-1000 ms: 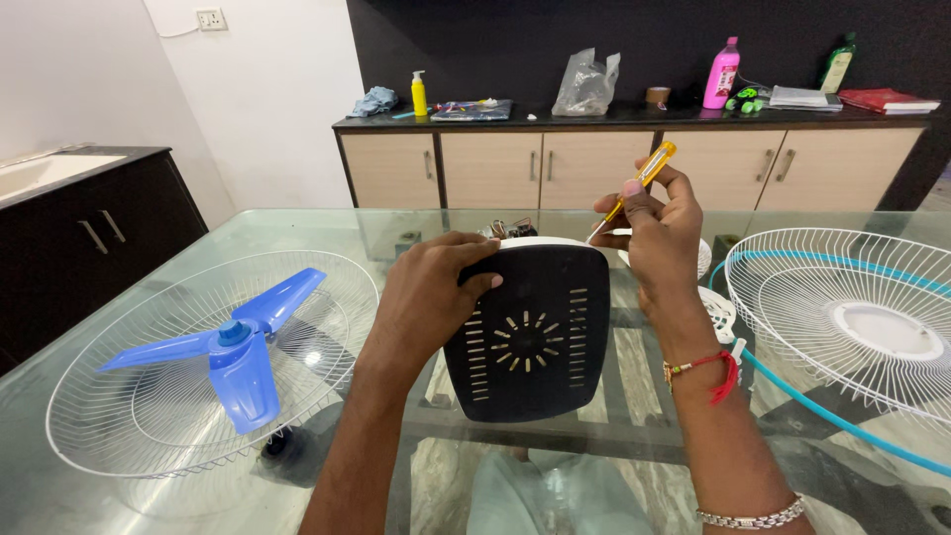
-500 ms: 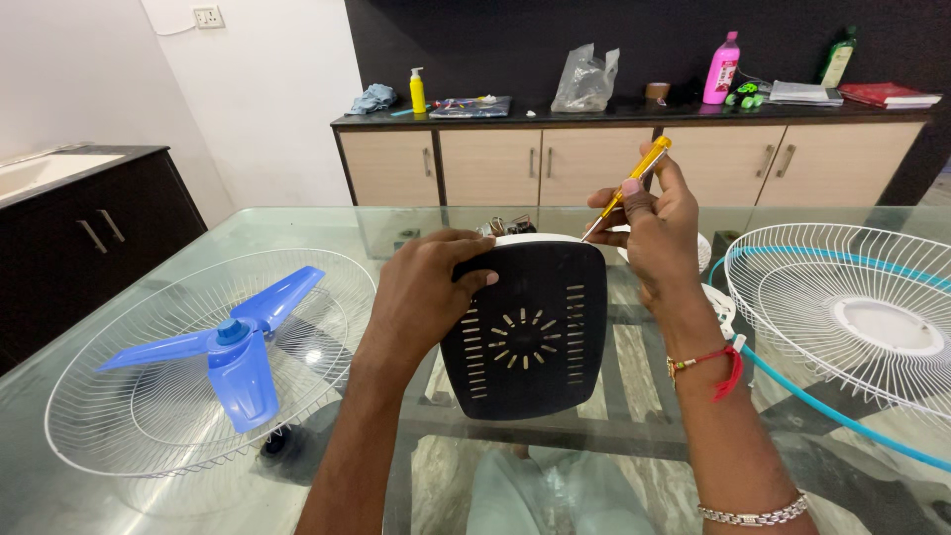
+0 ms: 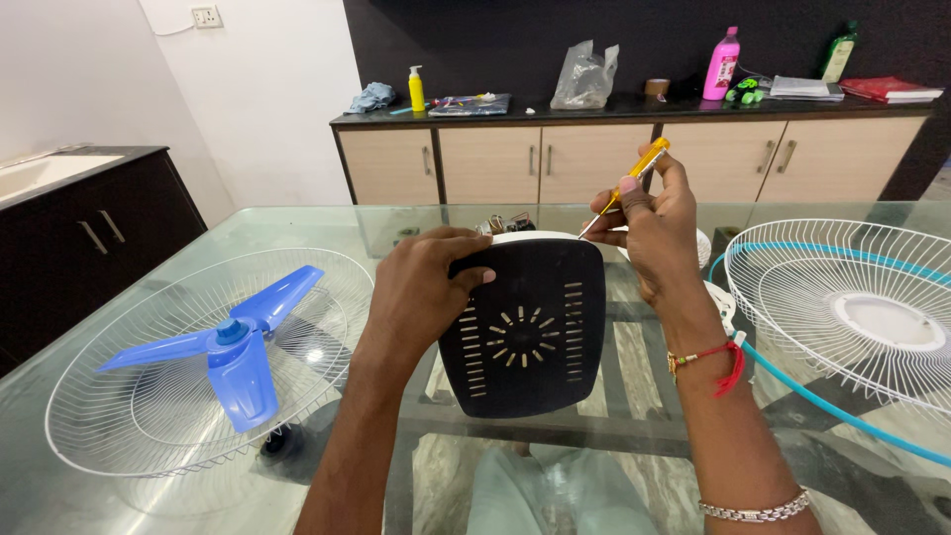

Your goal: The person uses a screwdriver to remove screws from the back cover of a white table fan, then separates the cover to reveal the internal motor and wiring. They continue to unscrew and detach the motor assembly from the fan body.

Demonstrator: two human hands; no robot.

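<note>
On the glass table (image 3: 297, 223), between a wire guard carrying the blue fan blade (image 3: 230, 342) and a second white guard (image 3: 852, 317), stands the black motor cover (image 3: 525, 332), a slotted, rounded-square plastic shell. It looks light and stiff, probably slick, best gripped by its top edge. There the left hand (image 3: 421, 287) curls closed over that edge, while the right hand (image 3: 654, 228) pinches a yellow screwdriver (image 3: 626, 184), tip near the cover's upper right corner.

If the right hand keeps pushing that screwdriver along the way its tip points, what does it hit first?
The right hand aims the yellow screwdriver down-left; it would likely meet the top right edge of the black vented fan motor cover first, though depth is unclear.
</note>
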